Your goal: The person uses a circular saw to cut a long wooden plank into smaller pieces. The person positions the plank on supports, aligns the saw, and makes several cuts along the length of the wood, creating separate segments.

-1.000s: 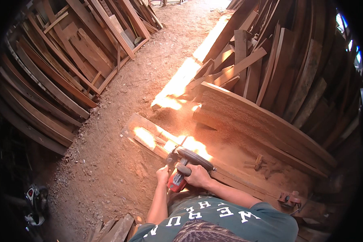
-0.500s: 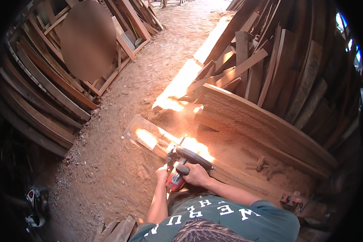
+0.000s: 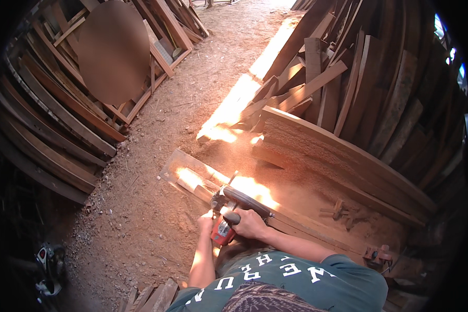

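Observation:
A red and black circular saw [image 3: 223,233] sits on the long plank [image 3: 181,159] in front of me, its dark blade guard [image 3: 247,200] lying along the wood. My right hand [image 3: 250,224] is wrapped round the saw's black handle. At the left of the tool, my left hand [image 3: 205,221] is closed against its front part; the exact grip is partly hidden. Bright sunlight falls across the wood just beyond the saw. The blade itself is hidden.
A broad board [image 3: 317,130] dusted with sawdust lies to the right, before a stack of leaning planks [image 3: 366,88]. Timber frames [image 3: 156,52] and curved boards [image 3: 52,140] stand at left. A reddish clamp-like metal piece [image 3: 378,255] lies near the plank's right end.
The saw and both my hands have shifted slightly toward me and to the left along the wood. My grip on the saw looks the same.

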The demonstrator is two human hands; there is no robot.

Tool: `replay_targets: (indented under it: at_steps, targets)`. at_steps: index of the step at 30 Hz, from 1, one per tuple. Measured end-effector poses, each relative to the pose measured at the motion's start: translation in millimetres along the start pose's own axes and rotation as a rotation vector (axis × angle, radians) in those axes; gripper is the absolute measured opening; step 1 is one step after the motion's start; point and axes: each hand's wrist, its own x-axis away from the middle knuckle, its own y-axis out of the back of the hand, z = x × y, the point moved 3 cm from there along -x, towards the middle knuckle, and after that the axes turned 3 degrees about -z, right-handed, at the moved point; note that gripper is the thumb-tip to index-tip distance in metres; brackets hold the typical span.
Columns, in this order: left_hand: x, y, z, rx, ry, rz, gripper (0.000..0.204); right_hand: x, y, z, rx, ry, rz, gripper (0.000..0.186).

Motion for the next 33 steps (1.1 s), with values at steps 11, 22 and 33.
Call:
replay_targets:
  at_steps: [11, 22, 33]
  targets:
    - [-9.9, 11.0, -14.0, -0.082, -0.015, 0.006, 0.03, -14.7, -9.9, 2.5, 0.025, 0.045, -0.008, 0.028]
    - [-24.3, 20.0, -14.9, 0.055, -0.032, 0.007, 0.03, -29.3, -20.6, 3.1, -0.075, 0.123, 0.031, 0.027]
    - [-32.9, 28.8, -21.5, -0.015, -0.039, -0.03, 0.037, -37.5, -34.2, -6.2, -0.076, 0.222, -0.045, 0.023]
